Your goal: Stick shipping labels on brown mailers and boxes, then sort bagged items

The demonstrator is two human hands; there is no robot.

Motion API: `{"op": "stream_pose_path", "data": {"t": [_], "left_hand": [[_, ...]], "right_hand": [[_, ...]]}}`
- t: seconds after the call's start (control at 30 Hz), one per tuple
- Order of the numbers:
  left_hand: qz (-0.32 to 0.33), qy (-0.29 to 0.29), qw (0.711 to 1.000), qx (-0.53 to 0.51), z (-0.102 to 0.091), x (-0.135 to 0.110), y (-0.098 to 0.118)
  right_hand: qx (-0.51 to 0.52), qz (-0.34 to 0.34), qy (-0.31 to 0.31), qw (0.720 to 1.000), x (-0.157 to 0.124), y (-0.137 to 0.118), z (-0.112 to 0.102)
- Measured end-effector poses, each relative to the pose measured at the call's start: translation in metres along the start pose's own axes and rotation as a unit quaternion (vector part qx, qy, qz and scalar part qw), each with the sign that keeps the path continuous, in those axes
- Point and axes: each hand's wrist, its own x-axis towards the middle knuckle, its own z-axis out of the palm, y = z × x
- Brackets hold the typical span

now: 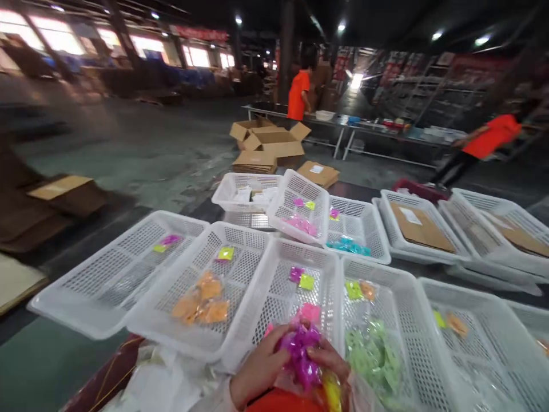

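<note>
Both of my hands are close to my body, just over the near end of a white plastic basket (240, 337). My left hand (266, 360) is closed on a bunch of small purple packets (306, 355) in clear plastic. From the other side my right hand (332, 361) grips the same bunch, its fingers pressed against the plastic. A yellow packet (331, 392) hangs under my right hand; whether it is held or tucked in is unclear. Beyond the bunch lie pink packets (309, 312), a purple packet (295, 274) and a yellow-green packet (306, 281) in the basket.
Left stands a basket with orange packets (201, 300); right, one with pale green packets (373, 355). Farther baskets hold pink packets (302, 224), blue packets (349, 246) and flat cardboard (420, 226). Open cartons (274, 140) stand behind. Two people in orange shirts (298, 94) are farther off.
</note>
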Motion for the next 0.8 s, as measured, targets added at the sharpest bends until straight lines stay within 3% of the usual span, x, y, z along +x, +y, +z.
{"op": "stream_pose_path", "data": {"t": [0.33,0.47,0.8], "left_hand": [[-0.064,0.016,0.997,0.044,0.01,-0.008,-0.009],[-0.082,-0.02,0.995,0.05,0.009,-0.007,-0.013],[-0.079,0.004,0.996,0.044,0.014,-0.008,-0.034]], "right_hand": [[0.108,-0.065,0.0,0.992,-0.009,0.025,-0.015],[0.102,-0.065,0.002,0.993,-0.014,0.029,-0.02],[0.074,-0.062,0.05,0.994,-0.024,0.024,-0.023]]}}
